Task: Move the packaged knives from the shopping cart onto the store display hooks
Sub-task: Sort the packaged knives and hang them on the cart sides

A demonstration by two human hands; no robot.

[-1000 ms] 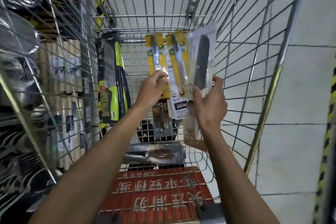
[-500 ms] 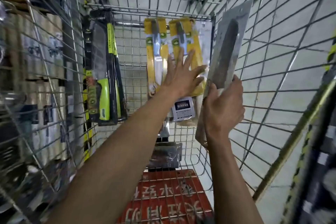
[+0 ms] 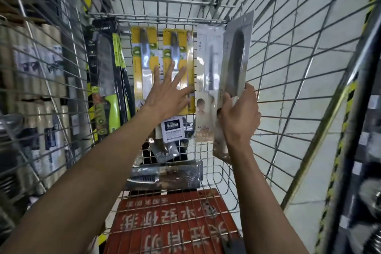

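My right hand [image 3: 240, 117] grips a clear-packaged knife with a dark blade [image 3: 235, 64], held upright inside the wire shopping cart [image 3: 288, 80] near its right wall. My left hand [image 3: 167, 93] is spread flat with straight fingers against two yellow-carded knives [image 3: 162, 55] leaning on the cart's far wall. A white-carded knife [image 3: 208, 80] stands between the yellow packs and the held one. A black box with a green-handled knife [image 3: 107, 80] leans at the left. Another packaged knife [image 3: 165, 174] lies flat on the cart floor.
A small white barcode card [image 3: 172, 130] and a grey packet [image 3: 165, 149] sit below my left hand. The red child-seat flap [image 3: 171, 220] with white characters fills the near end. Shelves of goods [image 3: 37, 97] stand left of the cart; pale floor tiles lie right.
My left hand let go of the yellow packs and opened flat against them. My right hand lifted the clear-packaged knife up and to the right.
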